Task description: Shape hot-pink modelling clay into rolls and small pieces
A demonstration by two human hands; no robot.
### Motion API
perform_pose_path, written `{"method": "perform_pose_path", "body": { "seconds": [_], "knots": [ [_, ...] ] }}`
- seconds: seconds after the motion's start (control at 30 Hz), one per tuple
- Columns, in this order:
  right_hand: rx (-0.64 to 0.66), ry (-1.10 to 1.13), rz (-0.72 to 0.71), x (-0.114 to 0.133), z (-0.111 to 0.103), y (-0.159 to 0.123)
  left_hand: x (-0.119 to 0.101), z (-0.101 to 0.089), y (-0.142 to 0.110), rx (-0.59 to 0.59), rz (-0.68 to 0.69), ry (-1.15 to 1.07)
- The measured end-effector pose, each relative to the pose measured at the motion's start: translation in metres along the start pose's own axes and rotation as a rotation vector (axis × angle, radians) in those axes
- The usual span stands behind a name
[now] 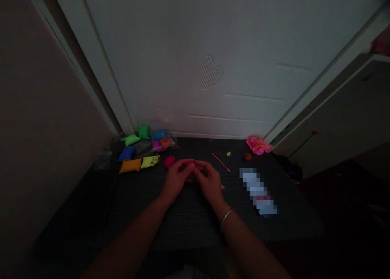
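Plump, pillow-shaped packets (130,165) in bright colours crowd the dark, faintly streaked counter (170,230) at centre left, while a thin pink stick (221,162), a rounded brownish-red lump (247,157), a ruffled pink piece (258,145) and a blurred pale strip (258,192) lie right of centre. Just below the frame's middle, left hand (177,176) and right hand (209,178) share a pinching grip on a small red piece (191,163), partly hidden by fingers, near a smooth pink blob (169,161).
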State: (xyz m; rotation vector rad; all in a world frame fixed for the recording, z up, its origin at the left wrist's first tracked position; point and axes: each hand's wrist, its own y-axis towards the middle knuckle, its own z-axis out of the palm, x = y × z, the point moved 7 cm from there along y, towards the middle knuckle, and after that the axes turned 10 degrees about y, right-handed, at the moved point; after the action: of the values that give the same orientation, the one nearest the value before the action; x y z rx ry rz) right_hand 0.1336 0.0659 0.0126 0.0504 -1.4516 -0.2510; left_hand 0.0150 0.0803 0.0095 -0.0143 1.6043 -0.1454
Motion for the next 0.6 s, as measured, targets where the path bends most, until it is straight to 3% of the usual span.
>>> {"method": "perform_pose_path", "body": {
  "seconds": [0.17, 0.4, 0.6],
  "knots": [
    [-0.019, -0.049, -0.042, 0.0018, 0.0004, -0.0011, 0.0016, -0.0009, -0.0001, -0.049, -0.039, -0.046],
    [-0.006, -0.056, -0.029, 0.0035, 0.0013, -0.0025, 0.0066, 0.0046, -0.0017, 0.001, -0.074, -0.185],
    [-0.012, -0.086, -0.031, 0.0061, 0.0005, -0.002, 0.0001, 0.0002, -0.001, -0.028, -0.019, -0.058]
  ]
}}
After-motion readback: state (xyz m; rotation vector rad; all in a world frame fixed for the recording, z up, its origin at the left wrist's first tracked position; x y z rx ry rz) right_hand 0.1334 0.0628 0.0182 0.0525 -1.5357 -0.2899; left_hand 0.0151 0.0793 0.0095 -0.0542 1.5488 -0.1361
